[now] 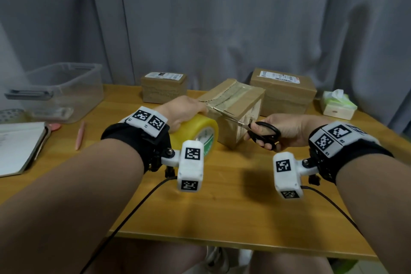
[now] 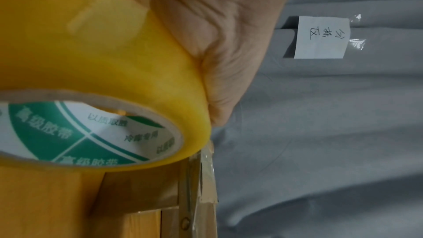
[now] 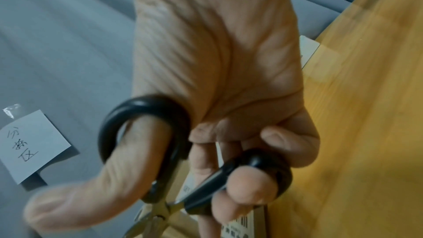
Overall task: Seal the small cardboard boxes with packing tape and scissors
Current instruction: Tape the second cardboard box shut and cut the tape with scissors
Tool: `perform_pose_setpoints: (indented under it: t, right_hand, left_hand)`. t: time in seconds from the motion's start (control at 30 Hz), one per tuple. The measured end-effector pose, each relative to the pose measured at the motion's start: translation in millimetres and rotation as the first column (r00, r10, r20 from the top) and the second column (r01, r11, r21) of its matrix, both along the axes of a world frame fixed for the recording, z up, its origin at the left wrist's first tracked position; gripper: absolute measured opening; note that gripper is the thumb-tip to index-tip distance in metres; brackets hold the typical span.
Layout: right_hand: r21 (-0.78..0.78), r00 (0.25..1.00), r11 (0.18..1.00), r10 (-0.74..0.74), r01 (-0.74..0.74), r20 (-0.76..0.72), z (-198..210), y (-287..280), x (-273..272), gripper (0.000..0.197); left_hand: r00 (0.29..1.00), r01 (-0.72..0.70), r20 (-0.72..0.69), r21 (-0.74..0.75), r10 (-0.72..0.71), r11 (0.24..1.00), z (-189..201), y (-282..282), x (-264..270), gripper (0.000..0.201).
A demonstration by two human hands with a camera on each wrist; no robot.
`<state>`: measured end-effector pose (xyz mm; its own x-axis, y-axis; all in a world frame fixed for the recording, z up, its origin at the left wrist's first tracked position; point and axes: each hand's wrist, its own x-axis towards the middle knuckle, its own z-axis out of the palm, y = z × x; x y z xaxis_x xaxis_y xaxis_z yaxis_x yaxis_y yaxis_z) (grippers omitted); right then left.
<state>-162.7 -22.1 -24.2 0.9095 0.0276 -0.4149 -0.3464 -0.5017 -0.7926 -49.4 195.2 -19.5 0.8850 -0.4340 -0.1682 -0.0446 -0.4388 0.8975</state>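
Note:
A small cardboard box (image 1: 242,104) stands in the middle of the wooden table (image 1: 222,207), with clear tape along its top seam. My left hand (image 1: 184,111) grips a yellow tape roll (image 1: 200,133) (image 2: 103,82) held against the box's near left corner. A short strip of tape (image 2: 207,175) runs from the roll to the box. My right hand (image 1: 278,131) (image 3: 217,79) holds black-handled scissors (image 1: 262,132) (image 3: 164,178), thumb and fingers through the loops. Their parted blades (image 1: 224,115) straddle the tape strip beside the roll.
Two more taped boxes stand at the back, one (image 1: 163,87) left and one (image 1: 283,89) right. A tissue box (image 1: 338,104) sits far right. A clear plastic bin (image 1: 64,89), a notebook (image 1: 17,144) and a pink pen (image 1: 80,134) lie on the left.

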Motion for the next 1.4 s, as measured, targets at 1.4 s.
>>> perform_pose_setpoints:
  t: [1.4]
  right_hand:
    - [-0.124,0.999,0.992,-0.013,0.016,0.031,21,30,6,0.083]
  left_hand:
    - [0.997,-0.06,-0.048,-0.037,0.059,0.998,6,-7,-9,0.022]
